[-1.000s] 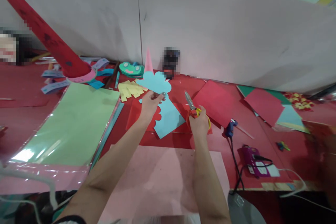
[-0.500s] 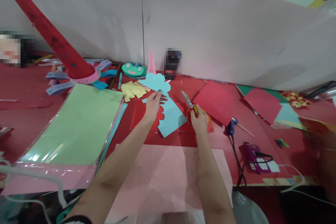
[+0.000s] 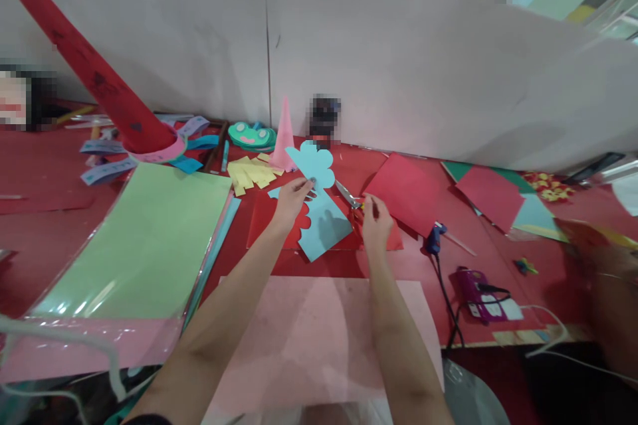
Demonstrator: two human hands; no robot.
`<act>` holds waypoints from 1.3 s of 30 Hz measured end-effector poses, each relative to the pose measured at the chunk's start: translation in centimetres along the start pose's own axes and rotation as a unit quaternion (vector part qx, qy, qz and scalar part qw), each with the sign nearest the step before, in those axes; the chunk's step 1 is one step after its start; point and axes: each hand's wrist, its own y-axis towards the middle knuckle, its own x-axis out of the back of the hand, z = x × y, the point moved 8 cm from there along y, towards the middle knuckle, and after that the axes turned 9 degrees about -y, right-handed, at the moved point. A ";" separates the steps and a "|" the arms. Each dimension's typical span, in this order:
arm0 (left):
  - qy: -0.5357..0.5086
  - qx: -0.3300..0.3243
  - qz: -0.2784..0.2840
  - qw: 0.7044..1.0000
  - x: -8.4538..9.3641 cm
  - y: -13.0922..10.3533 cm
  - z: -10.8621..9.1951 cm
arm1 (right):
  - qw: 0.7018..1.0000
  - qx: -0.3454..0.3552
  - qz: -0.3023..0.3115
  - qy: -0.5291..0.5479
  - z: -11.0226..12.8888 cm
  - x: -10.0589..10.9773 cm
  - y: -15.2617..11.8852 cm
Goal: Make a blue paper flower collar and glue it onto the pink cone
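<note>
Paper in light blue, cut with a scalloped outline [image 3: 318,163], is raised at the centre of the frame; its pointed left end overlaps the foot of a pink paper cone [image 3: 284,136] in view. The left hand [image 3: 293,201] has its thumb and fingers pinched together on its lower edge. A larger light-blue paper sheet with a curved cut-out [image 3: 325,229] lies below, its bottom corner reaching just past the edge of red paper [image 3: 259,222] underneath.

Right of these, the right hand [image 3: 377,220] is curled at the handles of metal scissors with red and yellow grips [image 3: 347,194]; the fingers cover much of them, so I cannot tell whether they are closed around the handles. The blades point to the upper left, near the scalloped edge.

A narrow strip of dark red tabletop [image 3: 349,265] separates the red paper from a wide pale pink sheet [image 3: 319,339] at lower centre. To the left, pale yellow paper strips [image 3: 252,172] lie near the left hand; to the right, a square crimson sheet [image 3: 406,192] limits the side room. A grey wall panel [image 3: 423,46] rises along the table's far edge.
</note>
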 end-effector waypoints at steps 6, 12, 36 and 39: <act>0.073 -0.033 0.105 0.991 -1.4 -0.3 -0.5 | 0.966 -0.039 0.193 0.167 4.5 -5.2 -0.3; 0.009 0.033 0.180 0.983 -2.2 -1.0 -0.7 | 0.938 -0.069 0.211 0.265 4.0 -6.2 -1.0; 0.077 0.031 0.077 0.994 -0.9 -0.1 -0.6 | 0.955 -0.041 0.180 0.233 3.0 -4.8 -0.5; 0.083 0.059 0.123 0.987 -1.6 -0.6 -0.3 | 0.967 -0.031 0.149 0.203 3.2 -4.3 -0.3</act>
